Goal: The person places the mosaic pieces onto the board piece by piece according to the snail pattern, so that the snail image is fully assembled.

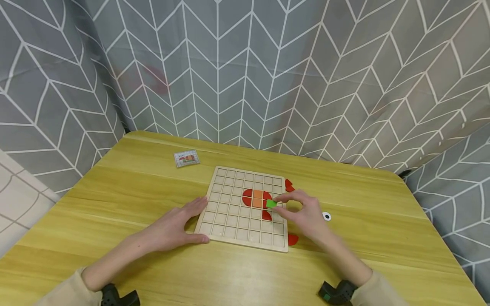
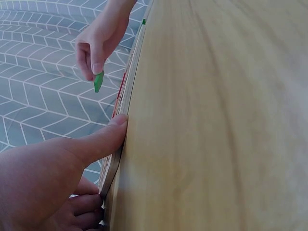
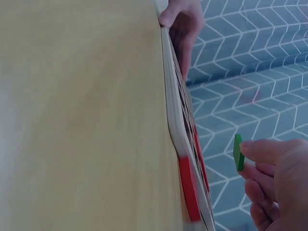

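Note:
A wooden grid board [image 1: 233, 221] lies on the table, with red rounded pieces [image 1: 247, 197] and orange square pieces [image 1: 258, 198] set in its cells. A separate red piece [image 1: 266, 215] sits lower on the grid. Between thumb and fingers, my right hand [image 1: 306, 214] pinches a green tile [image 1: 271, 203] over the board's right half; the right wrist view shows the tile [image 3: 238, 152] held above the surface. My left hand [image 1: 174, 225] rests along the board's left edge, its thumb [image 2: 103, 139] touching the near side.
A small picture card [image 1: 186, 158] lies beyond the board at the left. Red pieces [image 1: 289, 185] lie by the board's right edge, another red piece [image 1: 292, 239] near its lower right corner. A white disc with a black dot [image 1: 326, 216] is right of my hand. A patterned curtain [image 1: 245, 76] hangs behind.

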{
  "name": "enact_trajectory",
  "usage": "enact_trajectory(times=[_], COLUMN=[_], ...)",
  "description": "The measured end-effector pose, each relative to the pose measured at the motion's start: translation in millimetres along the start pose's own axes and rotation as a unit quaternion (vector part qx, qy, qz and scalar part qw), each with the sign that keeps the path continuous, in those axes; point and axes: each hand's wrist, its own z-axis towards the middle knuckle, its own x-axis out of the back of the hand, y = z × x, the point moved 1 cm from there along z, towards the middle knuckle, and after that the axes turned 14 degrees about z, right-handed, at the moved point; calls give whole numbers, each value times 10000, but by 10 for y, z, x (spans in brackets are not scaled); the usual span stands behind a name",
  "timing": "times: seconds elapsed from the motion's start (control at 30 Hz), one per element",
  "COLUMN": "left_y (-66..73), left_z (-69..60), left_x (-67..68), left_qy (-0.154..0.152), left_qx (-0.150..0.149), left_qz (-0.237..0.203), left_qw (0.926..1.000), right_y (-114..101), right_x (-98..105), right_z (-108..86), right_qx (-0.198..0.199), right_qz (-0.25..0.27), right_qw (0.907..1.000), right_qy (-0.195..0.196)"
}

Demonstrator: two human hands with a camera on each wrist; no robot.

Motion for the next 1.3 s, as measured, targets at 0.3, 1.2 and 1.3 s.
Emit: enact_trajectory(times=[0.3, 1.2, 1.3], left_y=[0, 4, 4], left_z=[1, 4, 4], left_x=[2, -2, 0], left_qy=[-8, 26, 11], left_qx=[12, -27, -24], left_qz=[39, 58, 51], left_qw=[10000, 10000, 10000], right_y=[6, 194, 198], right_x=[-234, -408, -409], right_z=[11, -54, -55], right_qx=[297, 2023, 2070], right_qz=[-81, -490, -469], right_qw=[9995, 9778, 9770], right_qy=[-51, -260, -201])
